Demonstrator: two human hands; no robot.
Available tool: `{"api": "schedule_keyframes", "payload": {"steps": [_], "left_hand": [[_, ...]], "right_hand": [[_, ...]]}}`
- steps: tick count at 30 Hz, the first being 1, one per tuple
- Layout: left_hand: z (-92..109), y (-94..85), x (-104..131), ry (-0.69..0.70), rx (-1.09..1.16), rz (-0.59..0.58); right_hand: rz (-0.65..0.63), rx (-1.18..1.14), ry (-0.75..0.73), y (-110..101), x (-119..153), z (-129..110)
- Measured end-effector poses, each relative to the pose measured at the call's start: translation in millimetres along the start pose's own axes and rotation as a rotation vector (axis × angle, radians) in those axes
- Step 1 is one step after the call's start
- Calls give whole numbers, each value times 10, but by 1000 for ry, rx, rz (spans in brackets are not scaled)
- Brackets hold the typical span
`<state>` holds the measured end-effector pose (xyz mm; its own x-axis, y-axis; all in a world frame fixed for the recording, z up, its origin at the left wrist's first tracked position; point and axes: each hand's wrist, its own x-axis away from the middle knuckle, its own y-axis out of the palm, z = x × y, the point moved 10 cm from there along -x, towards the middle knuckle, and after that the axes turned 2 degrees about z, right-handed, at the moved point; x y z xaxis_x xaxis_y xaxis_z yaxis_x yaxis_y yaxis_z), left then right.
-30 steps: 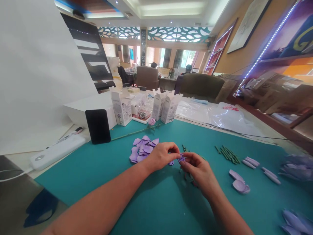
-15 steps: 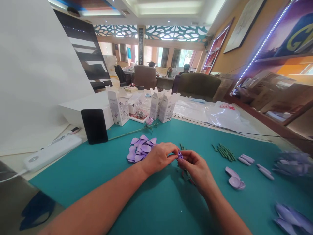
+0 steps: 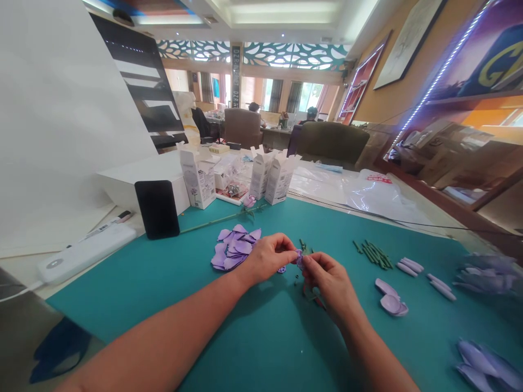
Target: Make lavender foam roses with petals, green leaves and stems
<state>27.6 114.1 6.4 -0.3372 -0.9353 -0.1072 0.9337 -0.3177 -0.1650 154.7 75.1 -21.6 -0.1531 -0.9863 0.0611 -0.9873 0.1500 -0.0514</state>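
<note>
Both hands meet over the green mat, pinching a small purple plastic flower piece between their fingertips. My left hand comes at it from the left, closed, with its wrist beside a pile of purple petals. My right hand grips it from the right with thumb and fingers. A second small purple piece shows on the mat just below the left fingers. Green stem parts lie partly hidden under the right hand.
Green stem sticks, pale petals and more purple pieces lie to the right. An assembled flower lies toward the back, before white boxes. A black tablet-like panel stands at left, beside a white power strip.
The fingers have shifted on the small purple piece, and the right hand has turned slightly. Another small purple piece now shows beneath the left fingers.
</note>
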Motion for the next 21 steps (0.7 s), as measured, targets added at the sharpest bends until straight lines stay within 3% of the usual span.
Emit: {"api": "schedule_keyframes", "payload": {"steps": [3,9,21], "left_hand": [[50,-24,12,52,-57,25],[281,4,103,310,-307,34],[407,169,203,598,-539,-48]], "right_hand": [[11,-59,60,-1,-11,59],[-9,-161,198,46,4,212],[-31,-293,194,87,-27,256]]}}
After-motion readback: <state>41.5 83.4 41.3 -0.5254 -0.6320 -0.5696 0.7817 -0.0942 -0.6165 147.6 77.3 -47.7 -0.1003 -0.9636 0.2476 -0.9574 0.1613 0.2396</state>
